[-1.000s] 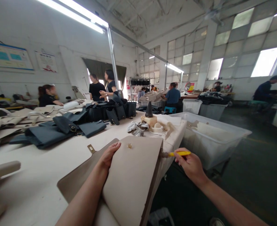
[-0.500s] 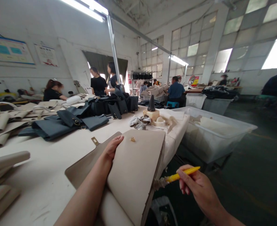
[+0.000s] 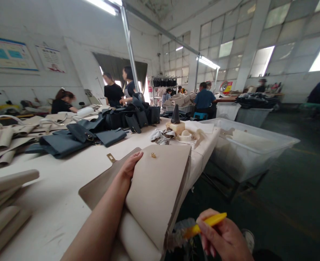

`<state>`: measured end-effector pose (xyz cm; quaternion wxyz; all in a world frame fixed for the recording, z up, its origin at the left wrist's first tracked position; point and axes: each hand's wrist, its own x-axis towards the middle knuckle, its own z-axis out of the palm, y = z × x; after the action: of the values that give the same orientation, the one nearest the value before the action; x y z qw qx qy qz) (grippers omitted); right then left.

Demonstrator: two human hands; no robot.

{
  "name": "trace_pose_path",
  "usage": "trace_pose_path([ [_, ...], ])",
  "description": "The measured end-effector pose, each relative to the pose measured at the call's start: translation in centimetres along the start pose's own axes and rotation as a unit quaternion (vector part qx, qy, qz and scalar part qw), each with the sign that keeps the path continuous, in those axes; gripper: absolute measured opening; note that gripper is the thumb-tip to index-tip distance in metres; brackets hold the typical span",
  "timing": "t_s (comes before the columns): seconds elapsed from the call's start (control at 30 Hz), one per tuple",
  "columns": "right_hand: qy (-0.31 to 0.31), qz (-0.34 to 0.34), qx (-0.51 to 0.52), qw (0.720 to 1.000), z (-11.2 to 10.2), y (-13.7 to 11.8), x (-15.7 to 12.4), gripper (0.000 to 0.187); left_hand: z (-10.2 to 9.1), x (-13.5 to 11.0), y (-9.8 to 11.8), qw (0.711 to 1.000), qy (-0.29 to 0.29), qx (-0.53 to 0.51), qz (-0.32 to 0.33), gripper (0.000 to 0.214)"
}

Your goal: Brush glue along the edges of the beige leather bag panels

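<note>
My left hand [image 3: 130, 168] grips the left side of a beige leather bag flap [image 3: 157, 192], which stands curved up from the table edge. A small gold stud [image 3: 154, 154] sits on the flap near my fingers, and a gold metal tab [image 3: 111, 157] shows on the darker beige bag body [image 3: 100, 190] behind them. My right hand [image 3: 219, 235] is low, beyond the table edge, holding a yellow-handled brush [image 3: 206, 223]. Its grey, fuzzy tip lies close to the flap's lower right edge.
Several dark slate-blue bags [image 3: 62, 145] and rolled beige leather pieces [image 3: 2, 203] lie on the long white table [image 3: 48, 181]. A black cone on a block [image 3: 175, 115] stands beyond the flap. To the right is a large transparent plastic bin [image 3: 247, 156]. Co-workers stand and sit farther back.
My right hand has dropped lower in view with the brush, its tip staying near the flap's lower edge. My left hand stays on the flap, and the whole view has shifted slightly.
</note>
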<state>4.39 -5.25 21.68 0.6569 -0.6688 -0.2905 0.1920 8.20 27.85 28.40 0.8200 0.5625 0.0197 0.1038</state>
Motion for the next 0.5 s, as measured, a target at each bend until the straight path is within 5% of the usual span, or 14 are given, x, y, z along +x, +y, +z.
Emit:
trace_pose_path([
  [0.27, 0.187, -0.124, -0.095, 0.97, -3.0, -1.3, 3.3, 0.035, 0.0, -0.2, 0.1, 1.0, -0.004, 0.003, -0.013, 0.025],
  [0.5, 0.036, -0.055, -0.007, 0.998, 0.6, 0.1, -0.9, 0.032, -0.5, 0.2, 0.0, 1.0, 0.003, 0.003, -0.01, 0.024],
])
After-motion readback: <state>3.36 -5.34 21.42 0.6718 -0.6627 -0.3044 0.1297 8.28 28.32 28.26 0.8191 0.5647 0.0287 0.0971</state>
